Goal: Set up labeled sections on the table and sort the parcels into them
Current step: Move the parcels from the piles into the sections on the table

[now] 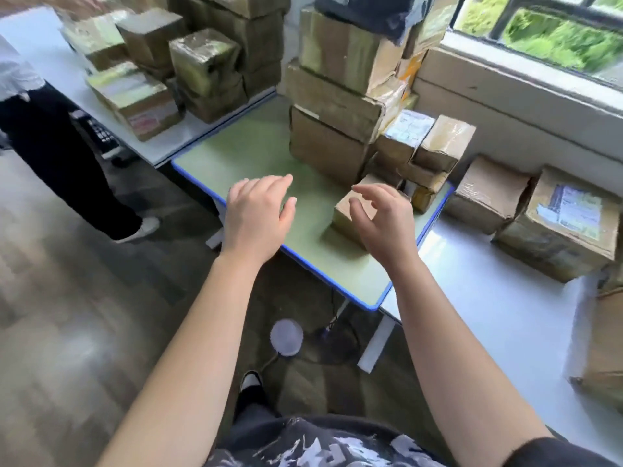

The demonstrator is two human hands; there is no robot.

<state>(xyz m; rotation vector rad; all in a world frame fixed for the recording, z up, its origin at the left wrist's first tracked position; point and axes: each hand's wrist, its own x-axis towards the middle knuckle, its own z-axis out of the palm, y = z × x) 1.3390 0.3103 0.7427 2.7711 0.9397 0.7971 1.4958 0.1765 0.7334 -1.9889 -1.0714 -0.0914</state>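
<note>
A small brown cardboard parcel (350, 207) sits on the green table (256, 153) with a blue rim, near its front edge. My right hand (381, 220) hovers over that parcel with fingers loosely curved, holding nothing. Left of the parcel, my left hand (258, 214) floats above the green tabletop with relaxed fingers, also holding nothing. Behind them rises a tall stack of taped brown parcels (333, 106), with smaller parcels (424, 146) piled at its right.
A white table (478, 298) on the right carries two taped boxes (566, 224). Another white table (175, 139) at the back left holds several parcels (205, 72). A person in dark trousers (57, 153) stands at the left. A window is at the top right.
</note>
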